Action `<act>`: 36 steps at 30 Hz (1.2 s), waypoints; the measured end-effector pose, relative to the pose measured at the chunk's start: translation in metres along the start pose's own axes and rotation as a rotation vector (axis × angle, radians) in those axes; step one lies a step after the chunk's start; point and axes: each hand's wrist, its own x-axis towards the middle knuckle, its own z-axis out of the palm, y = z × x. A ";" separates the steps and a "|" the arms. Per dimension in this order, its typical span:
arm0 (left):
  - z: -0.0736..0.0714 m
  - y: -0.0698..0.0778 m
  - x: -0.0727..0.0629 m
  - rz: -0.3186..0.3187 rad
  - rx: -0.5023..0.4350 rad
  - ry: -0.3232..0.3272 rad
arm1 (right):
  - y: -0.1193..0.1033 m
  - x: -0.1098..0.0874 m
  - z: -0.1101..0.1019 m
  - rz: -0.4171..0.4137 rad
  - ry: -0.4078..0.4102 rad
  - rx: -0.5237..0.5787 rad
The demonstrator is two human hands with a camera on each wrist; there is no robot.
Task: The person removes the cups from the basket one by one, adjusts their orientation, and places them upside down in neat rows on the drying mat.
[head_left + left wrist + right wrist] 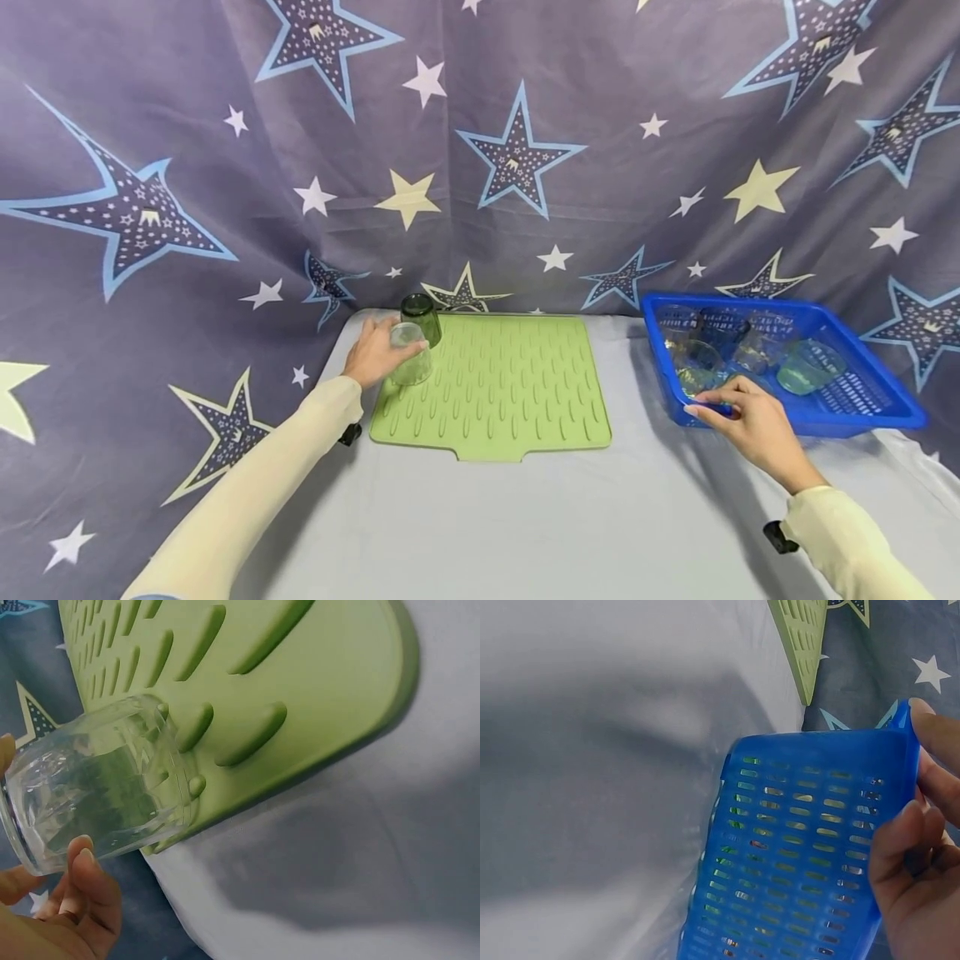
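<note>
My left hand [377,350] holds a clear drinking glass [410,357] upside down at the left side of a green drying mat [510,379]. In the left wrist view the glass [105,787] has its rim against the ridged mat, with fingers and thumb around its base end. Just behind it a dark green glass [420,318] stands inverted on the mat. My right hand [757,425] grips the near left rim of a blue plastic basket [832,429]. Inside lie several glasses, among them a greenish one [810,367] and a clear one [699,367].
A pale cloth covers the table [525,525]. Behind it hangs a purple-grey curtain [480,242] printed with stars. The basket stands to the right of the mat, with a strip of table between them.
</note>
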 end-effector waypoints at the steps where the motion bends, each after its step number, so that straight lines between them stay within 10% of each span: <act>1: -0.001 -0.001 0.000 0.006 -0.003 0.001 | -0.001 0.001 0.000 -0.001 0.002 -0.003; 14: -0.001 0.004 -0.009 -0.010 -0.033 0.086 | -0.005 0.003 -0.005 0.049 -0.057 -0.029; 27: 0.001 0.027 -0.013 0.158 -0.085 0.199 | -0.017 0.020 -0.018 0.060 -0.174 -0.095; 36: 0.015 0.055 -0.010 0.301 -0.067 0.121 | -0.015 0.025 -0.016 0.030 -0.130 -0.105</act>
